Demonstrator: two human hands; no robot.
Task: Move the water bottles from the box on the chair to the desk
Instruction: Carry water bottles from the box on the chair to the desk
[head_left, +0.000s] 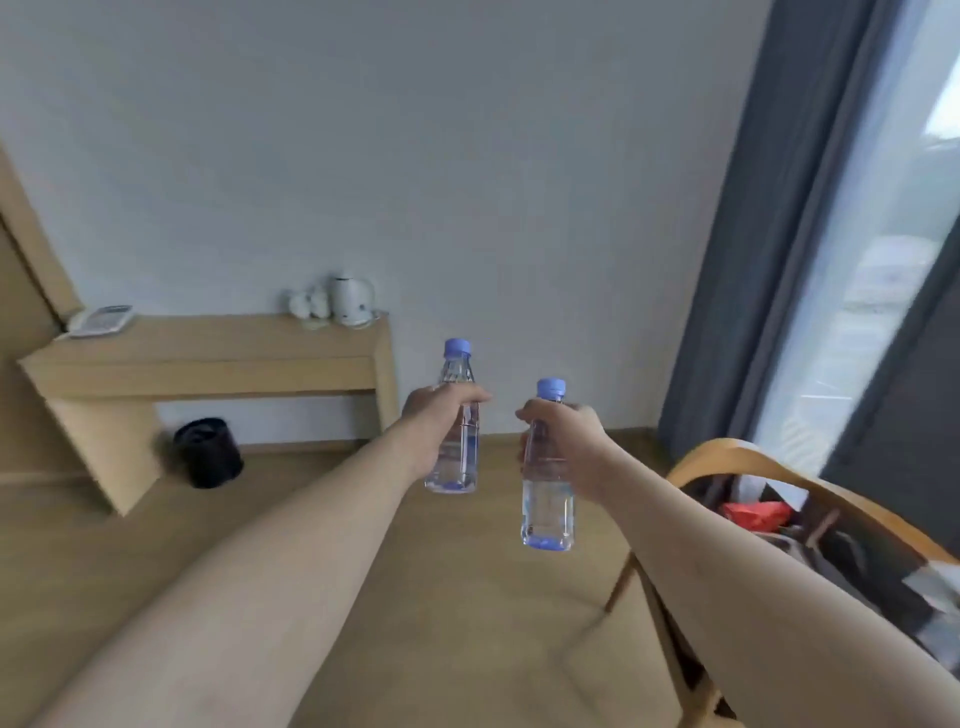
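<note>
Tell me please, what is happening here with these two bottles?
A person carries two water bottles, both upright and off any surface. The left hand holds one bottle; the right hand holds the other bottle. The desk is ahead on the left, the chair at the right edge.

Clear bottles (451, 457) with blue caps (457, 347) — pale wood desk (208, 358), black bin (208, 453), grey curtain (748, 223), white kettle (349, 300).
</note>
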